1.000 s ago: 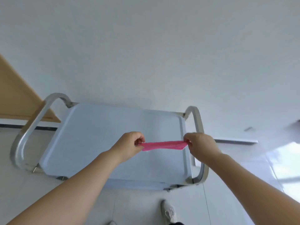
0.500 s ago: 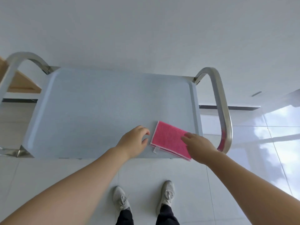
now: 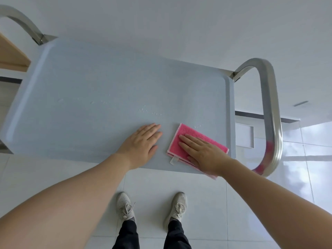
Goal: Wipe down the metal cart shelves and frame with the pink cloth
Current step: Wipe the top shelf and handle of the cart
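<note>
The metal cart's top shelf [image 3: 100, 97] fills the middle of the view, pale grey with a raised rim and a few water droplets [image 3: 149, 111]. A folded pink cloth [image 3: 195, 136] lies flat on the shelf's near right corner. My right hand [image 3: 203, 151] presses on the cloth with straight fingers. My left hand [image 3: 142, 142] rests flat on the bare shelf just left of the cloth, not touching it.
A curved steel handle [image 3: 269, 108] rises at the cart's right end and another handle [image 3: 19, 18] at the far left. A wooden edge [image 3: 12, 56] shows at left. My shoes [image 3: 150, 207] stand on white floor tiles below the shelf.
The cloth went from stretched between both hands to lying flat on the shelf. Both hands opened; the right now presses on the cloth, the left lies flat beside it. The view tilted down.
</note>
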